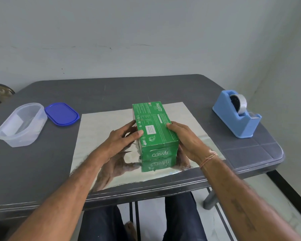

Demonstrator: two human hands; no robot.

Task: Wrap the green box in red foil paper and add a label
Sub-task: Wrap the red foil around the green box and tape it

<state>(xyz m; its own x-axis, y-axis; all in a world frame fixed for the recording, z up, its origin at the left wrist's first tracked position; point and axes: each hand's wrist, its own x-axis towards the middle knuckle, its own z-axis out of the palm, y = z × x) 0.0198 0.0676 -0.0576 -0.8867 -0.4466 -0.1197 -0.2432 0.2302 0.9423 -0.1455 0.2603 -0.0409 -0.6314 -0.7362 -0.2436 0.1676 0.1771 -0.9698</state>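
Green box (pixel 155 126) sat on the foil (pixel 101 129), roughly mid-sheet, long axis running away from the person, printed face up. Foil lay flat on the table (pixel 42 162), mirror side up, near edge close to the table's front edge; box and hands reflected in it. Left hand (pixel 123 138) gripped the box's left side: thumb over the top edge, fingers curled against the side wall. Right hand (pixel 186 138) did the same on the right side, thumb on the top edge, fingers down the wall, thread band (pixel 208 158) on the wrist. Box bottom looked seated on the foil, couldn't confirm full contact. Clear tub (pixel 21 124) stood at the table's left, something white inside, couldn't tell what. Blue lid (pixel 62 113) lay flat just right of it, touching or nearly so. Blue tape dispenser (pixel 236 115), roll loaded, stood at the right, clear of the foil.
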